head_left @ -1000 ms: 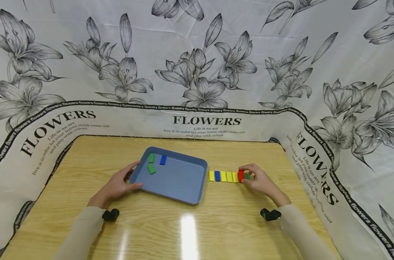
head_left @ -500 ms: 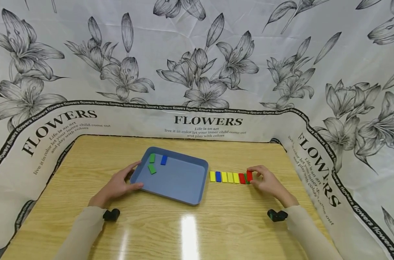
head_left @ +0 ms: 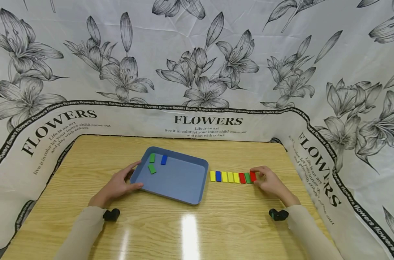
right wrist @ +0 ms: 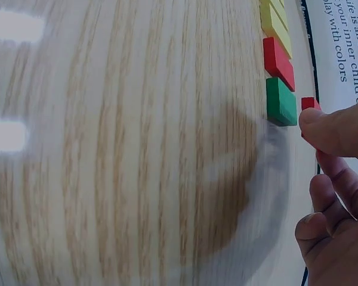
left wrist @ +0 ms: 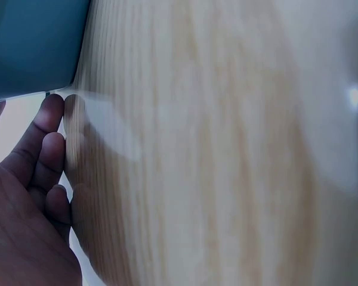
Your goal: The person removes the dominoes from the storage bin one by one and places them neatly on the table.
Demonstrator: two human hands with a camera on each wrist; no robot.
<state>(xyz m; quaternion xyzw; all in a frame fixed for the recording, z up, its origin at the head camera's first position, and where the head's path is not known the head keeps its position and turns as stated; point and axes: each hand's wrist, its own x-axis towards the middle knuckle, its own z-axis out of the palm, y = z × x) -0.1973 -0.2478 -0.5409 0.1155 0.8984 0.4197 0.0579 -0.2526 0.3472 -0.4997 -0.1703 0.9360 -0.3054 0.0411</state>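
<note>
A person's two bare hands are at work around a shallow blue-grey tray (head_left: 178,180) on a wood-grain table (head_left: 229,224).

To the right of the tray, the right hand (head_left: 269,181) is closed in a small pinch: thumb and forefinger hold a red block (head_left: 253,176) by its ends, while the other fingers curl loosely below, touching nothing, as the right wrist view shows. This held block is at the end of the row farthest from the tray, just beside a green block (head_left: 247,177); whether its underside rests on the table is hard to tell.

At the tray's left end, the left hand (head_left: 117,184) grips the near-left corner, its thumb over the rim and its fingers against the outer wall, the palm spread wide rather than clenched.

The row runs rightward from just beside the tray's right wall: a yellow block (head_left: 212,176), a blue block (head_left: 218,176), three more yellow blocks (head_left: 230,177), a second red block (head_left: 242,178), the green one, then the held red one. Inside the tray, toward its far-left corner, lie two loose green blocks (head_left: 152,169) and a loose blue block (head_left: 164,160). Beyond the tray hangs white cloth (head_left: 203,86) printed with lilies.
</note>
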